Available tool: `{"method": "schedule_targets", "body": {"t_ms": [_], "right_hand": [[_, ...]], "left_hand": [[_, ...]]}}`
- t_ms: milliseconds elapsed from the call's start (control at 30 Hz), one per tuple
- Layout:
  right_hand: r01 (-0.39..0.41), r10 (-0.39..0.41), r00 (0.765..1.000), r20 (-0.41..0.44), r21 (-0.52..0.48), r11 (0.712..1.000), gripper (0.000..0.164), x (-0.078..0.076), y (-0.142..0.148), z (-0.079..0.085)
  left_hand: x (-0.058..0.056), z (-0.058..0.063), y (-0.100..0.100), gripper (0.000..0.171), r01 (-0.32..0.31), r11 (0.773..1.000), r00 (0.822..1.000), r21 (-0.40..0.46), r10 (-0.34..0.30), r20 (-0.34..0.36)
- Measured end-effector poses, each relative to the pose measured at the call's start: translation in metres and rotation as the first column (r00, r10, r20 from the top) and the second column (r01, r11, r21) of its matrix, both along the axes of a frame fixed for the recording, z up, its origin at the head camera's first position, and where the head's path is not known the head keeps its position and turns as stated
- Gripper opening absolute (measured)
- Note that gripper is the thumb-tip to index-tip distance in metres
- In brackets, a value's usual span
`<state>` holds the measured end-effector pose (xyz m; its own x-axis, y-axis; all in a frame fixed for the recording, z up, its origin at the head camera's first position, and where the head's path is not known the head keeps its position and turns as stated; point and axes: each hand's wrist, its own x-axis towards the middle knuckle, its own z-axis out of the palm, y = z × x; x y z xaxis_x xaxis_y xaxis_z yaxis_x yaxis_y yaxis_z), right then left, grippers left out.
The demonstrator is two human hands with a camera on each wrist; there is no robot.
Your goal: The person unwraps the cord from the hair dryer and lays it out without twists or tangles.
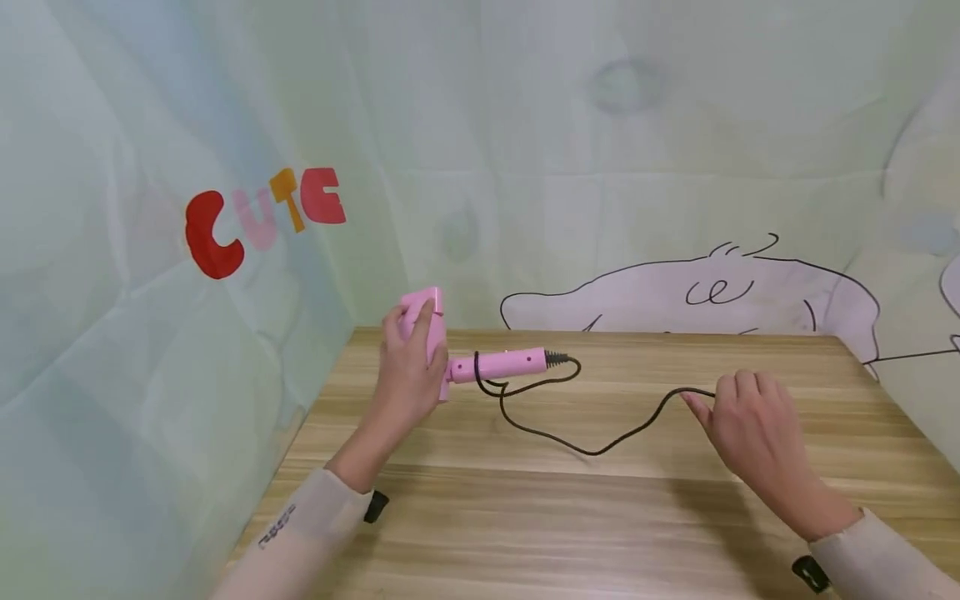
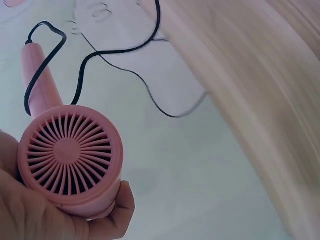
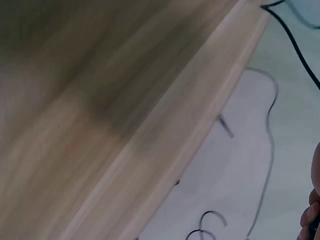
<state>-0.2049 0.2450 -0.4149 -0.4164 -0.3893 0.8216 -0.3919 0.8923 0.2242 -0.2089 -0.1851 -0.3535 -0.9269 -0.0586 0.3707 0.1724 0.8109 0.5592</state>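
Wooden table (image 1: 555,525), pale printed backdrop (image 1: 487,108); left grip (image 1: 409,360) clasps pink hairdryer (image 2: 69,151), right grip (image 1: 756,429) its cord (image 1: 593,452).

Light brown wooden table (image 1: 525,533), streaky grain running 9 to 3 o'clock, straight far edge at 12, soft dark shadow (image 1: 723,517) across its top toward 4; cannot tell whether low bend of black cord (image 1: 592,452), mid-table, touches wood.

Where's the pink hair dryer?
In the head view, the pink hair dryer is near the middle, gripped by the left hand, right of the CUTE lettering.
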Motion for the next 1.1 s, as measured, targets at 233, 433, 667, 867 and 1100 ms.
{"method": "schedule_targets", "body": {"t_ms": [233,433,667,867,1100], "right_hand": [[0.088,-0.089,0.996,0.027,0.038,0.995,0.062,-0.061,0.019,0.009],[0.174,-0.178,0.982,0.064,0.06,0.983,0.064,-0.098,0.019,0.044],[0.256,-0.258,0.965,0.048,0.054,0.965,0.066,-0.115,0.001,0.105],[0.22,-0.221,0.975,-0.02,-0.025,0.975,0.066,-0.107,-0.017,0.161],[0.152,-0.158,0.987,-0.012,-0.211,0.966,0.07,-0.069,-0.027,0.22]], "left_hand": [[0.027,-0.004,0.015,0.063,0.098,0.991,0.994,-0.09,-0.102,-0.041],[0.042,-0.025,0.025,0.062,0.181,0.973,0.982,-0.143,-0.187,-0.031],[0.049,-0.049,0.033,0.064,0.223,0.955,0.975,-0.196,-0.213,0.069],[0.041,-0.062,0.035,0.065,0.227,0.939,0.973,-0.259,-0.207,0.104],[0.019,-0.078,0.03,0.062,0.185,0.933,0.979,-0.31,-0.148,0.139]]}}
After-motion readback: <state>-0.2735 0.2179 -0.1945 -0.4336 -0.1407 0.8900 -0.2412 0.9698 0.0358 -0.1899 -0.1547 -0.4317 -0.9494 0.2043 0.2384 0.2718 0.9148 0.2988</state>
